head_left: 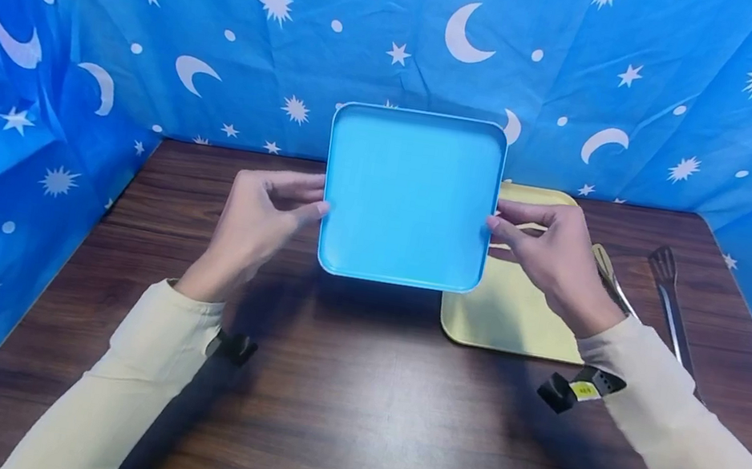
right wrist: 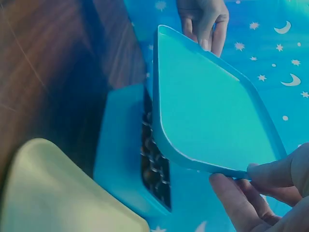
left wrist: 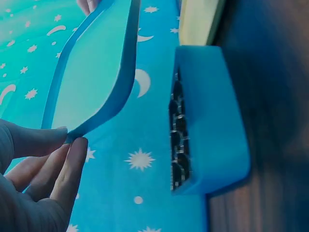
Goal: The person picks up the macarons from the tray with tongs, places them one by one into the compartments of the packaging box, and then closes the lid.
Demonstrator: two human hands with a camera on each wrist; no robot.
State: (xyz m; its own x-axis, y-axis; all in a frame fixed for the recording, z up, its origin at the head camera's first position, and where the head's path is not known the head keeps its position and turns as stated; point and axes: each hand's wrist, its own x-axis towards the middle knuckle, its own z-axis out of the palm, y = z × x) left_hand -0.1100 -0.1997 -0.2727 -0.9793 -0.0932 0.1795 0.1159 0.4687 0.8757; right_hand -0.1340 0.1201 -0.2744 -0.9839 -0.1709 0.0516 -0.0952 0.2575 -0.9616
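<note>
A square light-blue lid with a low rim (head_left: 410, 199) is held up in the air by both hands. My left hand (head_left: 249, 224) pinches its left edge between thumb and fingers, and my right hand (head_left: 555, 257) pinches the right edge the same way. Below the lid stands a blue box (left wrist: 212, 121) on the table, its top uncovered in both wrist views. Inside it show dark, rounded pieces (right wrist: 155, 164) with light edges, too unclear to name. From the head view the lid hides this box.
A pale yellow tray (head_left: 509, 319) lies to the right, partly behind my right hand. Beside it are a slotted turner (head_left: 674, 311) and another long-handled utensil (head_left: 613, 282), partly covered by the wrist. A blue curtain with moons and stars (head_left: 407, 28) hangs behind the dark wooden table (head_left: 362, 427).
</note>
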